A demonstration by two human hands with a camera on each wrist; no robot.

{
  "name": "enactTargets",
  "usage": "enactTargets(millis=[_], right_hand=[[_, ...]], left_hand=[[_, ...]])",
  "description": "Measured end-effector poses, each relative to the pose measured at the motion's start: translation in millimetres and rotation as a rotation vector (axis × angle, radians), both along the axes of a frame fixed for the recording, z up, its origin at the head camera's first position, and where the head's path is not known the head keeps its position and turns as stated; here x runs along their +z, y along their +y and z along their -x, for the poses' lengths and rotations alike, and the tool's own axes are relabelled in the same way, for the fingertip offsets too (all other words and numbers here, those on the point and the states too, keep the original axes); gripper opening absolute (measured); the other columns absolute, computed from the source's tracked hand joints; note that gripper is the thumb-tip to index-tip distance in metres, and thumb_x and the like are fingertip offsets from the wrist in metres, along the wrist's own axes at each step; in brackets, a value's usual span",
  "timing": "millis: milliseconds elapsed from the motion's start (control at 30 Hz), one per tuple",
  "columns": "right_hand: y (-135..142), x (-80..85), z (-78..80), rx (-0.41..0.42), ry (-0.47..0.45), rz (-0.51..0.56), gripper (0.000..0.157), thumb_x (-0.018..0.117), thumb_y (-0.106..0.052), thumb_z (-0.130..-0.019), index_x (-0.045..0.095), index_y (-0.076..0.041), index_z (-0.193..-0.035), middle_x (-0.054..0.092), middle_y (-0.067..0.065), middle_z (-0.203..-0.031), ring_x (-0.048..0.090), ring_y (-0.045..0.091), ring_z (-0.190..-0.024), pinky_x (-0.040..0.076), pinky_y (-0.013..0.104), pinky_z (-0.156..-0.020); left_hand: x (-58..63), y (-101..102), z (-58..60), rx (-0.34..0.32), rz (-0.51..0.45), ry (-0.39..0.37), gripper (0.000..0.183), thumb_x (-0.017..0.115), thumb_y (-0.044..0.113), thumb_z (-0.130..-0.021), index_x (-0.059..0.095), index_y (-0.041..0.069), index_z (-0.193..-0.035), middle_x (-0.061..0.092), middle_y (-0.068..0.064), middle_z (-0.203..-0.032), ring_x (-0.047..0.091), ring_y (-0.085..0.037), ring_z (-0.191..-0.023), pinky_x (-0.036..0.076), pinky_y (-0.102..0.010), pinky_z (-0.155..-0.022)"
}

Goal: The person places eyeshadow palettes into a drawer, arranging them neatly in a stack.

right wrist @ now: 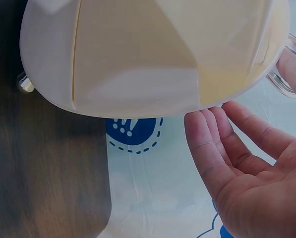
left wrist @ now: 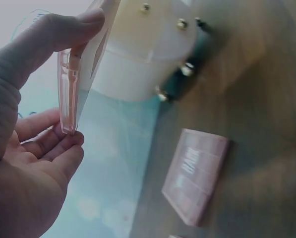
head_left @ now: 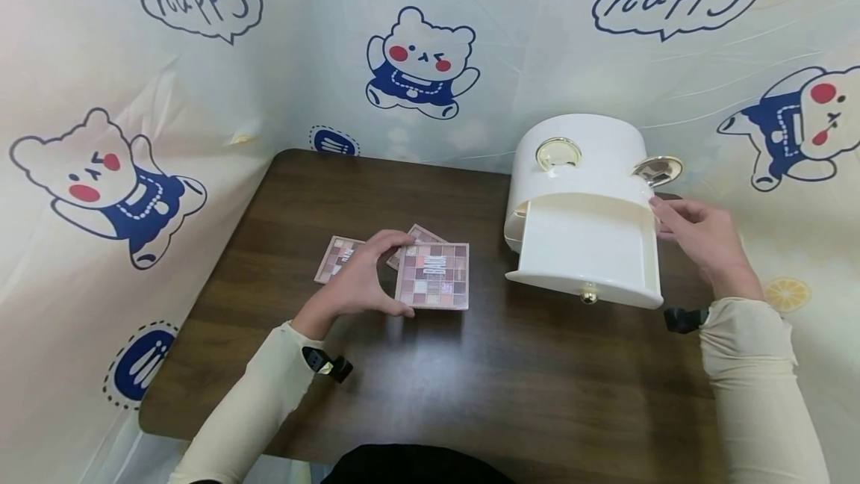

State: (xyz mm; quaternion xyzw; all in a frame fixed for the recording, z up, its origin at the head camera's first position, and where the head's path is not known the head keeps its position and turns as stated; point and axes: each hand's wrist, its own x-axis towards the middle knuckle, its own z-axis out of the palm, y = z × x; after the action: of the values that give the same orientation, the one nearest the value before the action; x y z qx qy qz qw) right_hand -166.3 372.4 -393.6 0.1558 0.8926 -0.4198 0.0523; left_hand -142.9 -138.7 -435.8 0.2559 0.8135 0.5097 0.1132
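Observation:
My left hand (head_left: 363, 280) pinches a square makeup palette (head_left: 433, 286) with a checkered pink-mauve lid, raised over the table. In the left wrist view its clear pinkish edge faces me, between thumb and fingers. Two similar palettes lie behind it: one flat palette (head_left: 334, 258) to the left and another palette (head_left: 425, 233) partly covered. My right hand (head_left: 705, 237) touches the side of a white rounded storage box (head_left: 591, 144), fingers fairly straight, as the right wrist view shows. The box's drawer (head_left: 583, 234) is pulled out, and nothing shows inside it.
The box stands at the back right of the brown wooden table (head_left: 470, 387). One gold-rimmed round piece (head_left: 658, 170) juts out at its right. A gold knob (head_left: 588, 297) is on the drawer front. A printed cloth (head_left: 537, 43) hangs behind.

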Motion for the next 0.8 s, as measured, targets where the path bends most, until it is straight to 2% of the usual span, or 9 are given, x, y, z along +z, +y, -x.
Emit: enactTargets(millis=[67, 133, 200, 267, 433, 500, 600, 733, 800], right_hand=[[-0.1, 1.0, -0.4, -0.005, -0.007, -0.011, 0.087, 0.052, -0.068, -0.092, 0.05, 0.002, -0.144, 0.055, 0.022, -0.133, 0.064, 0.012, -0.093, 0.053, 0.037, -0.094], [-0.5, 1.7, -0.5, -0.009, -0.012, -0.018, 0.089, 0.052, -0.069, -0.091, 0.05, 0.002, -0.144, 0.055, 0.022, -0.134, 0.064, 0.015, -0.096, 0.052, 0.041, -0.096], [-0.5, 1.8, -0.5, -0.01, -0.008, -0.018, 0.089, 0.053, -0.07, -0.091, 0.051, 0.002, -0.143, 0.056, 0.022, -0.133, 0.064, 0.016, -0.096, 0.054, 0.034, -0.091], [-0.5, 1.8, -0.6, -0.006, -0.004, -0.013, 0.089, 0.053, -0.07, -0.09, 0.051, 0.002, -0.143, 0.055, 0.022, -0.133, 0.064, 0.017, -0.097, 0.054, 0.034, -0.09], [-0.5, 1.4, -1.2, -0.003, -0.014, 0.002, 0.093, 0.052, -0.072, -0.089, 0.048, 0.002, -0.145, 0.053, 0.025, -0.136, 0.062, 0.028, -0.105, 0.044, 0.055, -0.102], [-0.3, 1.6, -1.4, -0.004, -0.016, 0.005, 0.094, 0.052, -0.072, -0.089, 0.048, 0.002, -0.146, 0.052, 0.026, -0.137, 0.061, 0.031, -0.107, 0.043, 0.057, -0.103], [-0.3, 2.5, -1.5, -0.007, -0.014, 0.008, 0.094, 0.052, -0.072, -0.09, 0.048, 0.003, -0.146, 0.053, 0.026, -0.136, 0.063, 0.025, -0.103, 0.043, 0.057, -0.103], [-0.4, 3.1, -1.3, -0.009, -0.006, 0.009, 0.092, 0.052, -0.07, -0.09, 0.049, 0.003, -0.145, 0.054, 0.026, -0.136, 0.063, 0.006, -0.088, 0.044, 0.055, -0.102], [-0.3, 2.5, -1.1, -0.009, -0.003, 0.001, 0.09, 0.052, -0.07, -0.091, 0.049, 0.003, -0.145, 0.054, 0.026, -0.136, 0.062, 0.002, -0.085, 0.046, 0.052, -0.101]], left_hand=[[8.0, 3.5, 2.6, 0.004, -0.038, -0.011, 0.105, 0.099, 0.001, -0.052, 0.045, -0.005, -0.142, 0.042, -0.022, -0.143, 0.045, -0.036, -0.127, 0.031, -0.048, -0.114], [8.1, 4.3, 8.4, 0.015, -0.039, -0.01, 0.107, 0.1, 0.002, -0.052, 0.045, -0.002, -0.143, 0.042, -0.018, -0.144, 0.045, -0.032, -0.128, 0.031, -0.045, -0.114], [8.6, 4.7, 14.0, 0.026, -0.035, -0.002, 0.108, 0.101, 0.006, -0.052, 0.045, 0.001, -0.145, 0.042, -0.013, -0.145, 0.044, -0.028, -0.129, 0.03, -0.043, -0.115], [12.4, 6.1, 18.1, 0.037, -0.038, 0.01, 0.107, 0.101, 0.01, -0.053, 0.046, 0.005, -0.145, 0.043, -0.01, -0.144, 0.044, -0.025, -0.129, 0.031, -0.04, -0.115], [27.7, 13.6, 25.0, 0.055, -0.093, 0.018, 0.103, 0.101, 0.017, -0.056, 0.049, 0.008, -0.144, 0.047, -0.007, -0.143, 0.045, -0.021, -0.13, 0.032, -0.035, -0.114], [34.0, 18.4, 27.4, 0.058, -0.108, 0.01, 0.101, 0.101, 0.019, -0.057, 0.05, 0.009, -0.144, 0.048, -0.005, -0.142, 0.046, -0.021, -0.13, 0.032, -0.034, -0.114], [42.6, 25.9, 30.8, 0.051, -0.124, -0.011, 0.1, 0.1, 0.017, -0.058, 0.05, 0.009, -0.144, 0.047, -0.004, -0.143, 0.046, -0.02, -0.13, 0.033, -0.032, -0.113], [51.9, 36.8, 33.6, 0.029, -0.152, -0.037, 0.1, 0.099, 0.012, -0.059, 0.049, 0.009, -0.145, 0.046, -0.003, -0.144, 0.046, -0.019, -0.132, 0.035, -0.03, -0.112], [55.6, 42.7, 34.4, 0.018, -0.166, -0.051, 0.1, 0.099, 0.011, -0.059, 0.049, 0.008, -0.145, 0.045, -0.003, -0.145, 0.045, -0.02, -0.134, 0.035, -0.031, -0.112]])
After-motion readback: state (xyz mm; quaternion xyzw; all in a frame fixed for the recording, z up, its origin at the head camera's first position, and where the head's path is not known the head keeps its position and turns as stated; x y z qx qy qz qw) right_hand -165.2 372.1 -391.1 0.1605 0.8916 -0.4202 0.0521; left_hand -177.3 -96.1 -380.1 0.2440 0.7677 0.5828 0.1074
